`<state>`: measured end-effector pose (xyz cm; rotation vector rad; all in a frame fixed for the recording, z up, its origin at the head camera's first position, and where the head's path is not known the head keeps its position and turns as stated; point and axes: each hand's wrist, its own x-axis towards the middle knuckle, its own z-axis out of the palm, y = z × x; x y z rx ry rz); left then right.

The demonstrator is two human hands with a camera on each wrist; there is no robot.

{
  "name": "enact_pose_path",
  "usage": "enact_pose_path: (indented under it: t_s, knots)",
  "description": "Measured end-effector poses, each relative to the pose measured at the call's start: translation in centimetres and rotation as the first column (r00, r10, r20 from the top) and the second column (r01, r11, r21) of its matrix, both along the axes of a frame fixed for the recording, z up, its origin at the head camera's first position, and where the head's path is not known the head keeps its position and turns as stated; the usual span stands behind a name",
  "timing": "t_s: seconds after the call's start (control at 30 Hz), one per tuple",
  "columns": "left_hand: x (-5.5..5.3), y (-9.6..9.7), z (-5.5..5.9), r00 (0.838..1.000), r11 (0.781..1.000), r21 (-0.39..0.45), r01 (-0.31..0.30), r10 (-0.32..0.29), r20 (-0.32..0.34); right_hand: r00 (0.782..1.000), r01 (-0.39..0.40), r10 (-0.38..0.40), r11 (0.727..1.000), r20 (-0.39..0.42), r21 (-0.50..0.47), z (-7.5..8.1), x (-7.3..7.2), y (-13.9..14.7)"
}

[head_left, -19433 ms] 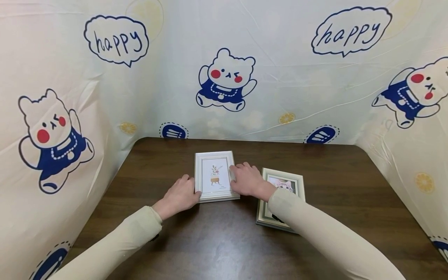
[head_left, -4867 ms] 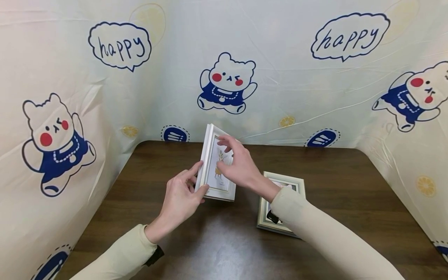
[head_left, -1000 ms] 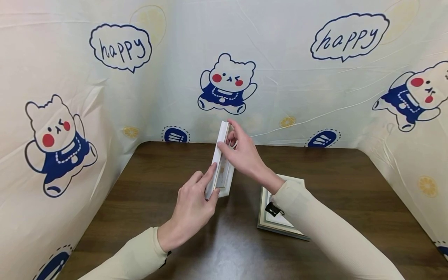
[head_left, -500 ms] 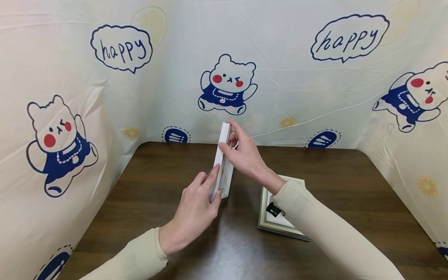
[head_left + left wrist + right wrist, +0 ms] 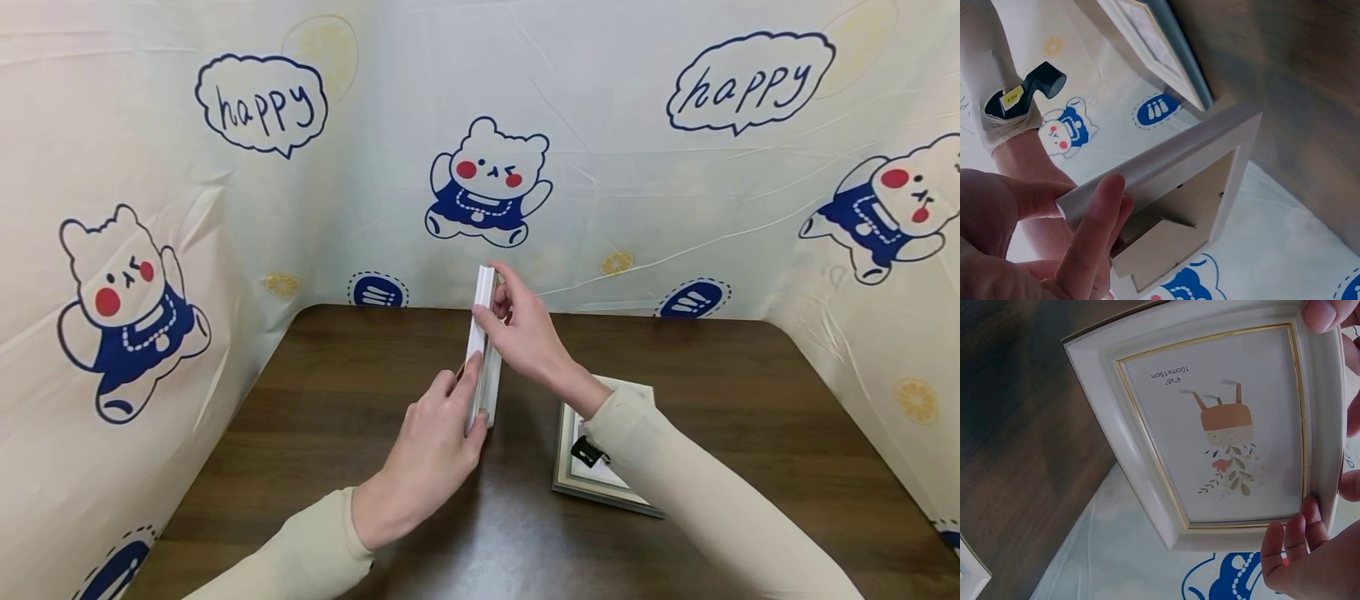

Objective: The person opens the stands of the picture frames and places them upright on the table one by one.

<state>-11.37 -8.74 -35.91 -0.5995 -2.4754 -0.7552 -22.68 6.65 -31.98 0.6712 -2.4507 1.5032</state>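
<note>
A white picture frame stands almost edge-on above the table in the head view. My left hand grips its lower part, thumb on the near side. Near the top, my right hand pinches the same edge between thumb and fingers. In the right wrist view the frame's front has a thin gold inner line and a potted-plant print, upside down, with size lettering. The left wrist view shows its beige backing, where a stand flap sticks out.
A second frame, cream with a darker side, lies on the brown wooden table under my right forearm, which partly covers it. A printed cloth with cartoon bears encloses the table at the back and sides.
The white frame lay flat between both hands at first, then was lifted and tilted. Over the last second it has turned further edge-on, and my left hand has shifted right with it.
</note>
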Motion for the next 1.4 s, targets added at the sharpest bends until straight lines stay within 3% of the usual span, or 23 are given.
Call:
enact_pose_path:
  t_s: [0.27, 0.63, 1.1, 1.4]
  knots:
    - [0.1, 0.5, 0.4, 0.998, 1.000, -0.028, 0.008, -0.006, 0.064, 1.000, 0.003, -0.002, 1.000, 0.021, -0.029, -0.4, -0.2, 0.2]
    - [0.1, 0.9, 0.6, 0.998, 0.998, -0.064, 0.012, -0.009, 0.060, 0.998, 0.014, -0.011, 0.999, 0.060, -0.052, -0.6, -0.3, 0.3]
    - [0.3, 1.2, 0.5, 1.000, 0.997, -0.078, 0.019, -0.017, 0.024, 0.999, 0.013, -0.009, 0.997, 0.042, -0.075, -0.8, -0.3, 0.2]
    - [0.4, 1.4, 0.6, 0.998, 0.996, -0.085, 0.028, -0.022, 0.065, 0.999, 0.003, 0.000, 0.997, 0.040, -0.077, -0.9, -0.3, 0.2]
